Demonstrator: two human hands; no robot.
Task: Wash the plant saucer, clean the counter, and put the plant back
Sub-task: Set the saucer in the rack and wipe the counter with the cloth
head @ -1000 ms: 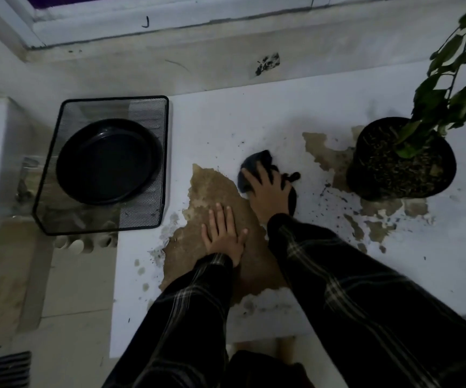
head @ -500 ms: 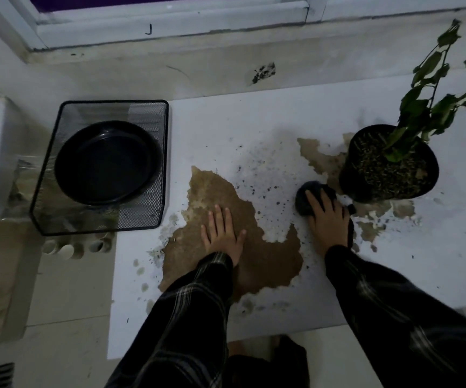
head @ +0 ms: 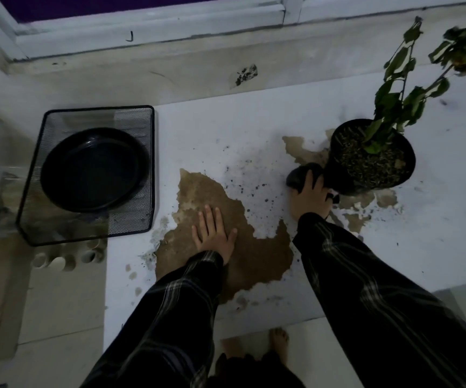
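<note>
Brown mud patch [head: 220, 219] still half there. R hand [head: 308, 200], pressing a dark cloth [head: 300, 175], has swept right across the worktop [head: 254, 130] and now sits against the plant pot [head: 371, 155], so the wipe has reached the pot stains. L hand [head: 213, 233] stays flat on the mud, holding nothing. Saucer [head: 92, 169] in the mesh tray [head: 147, 175], well left of both hands.
</note>
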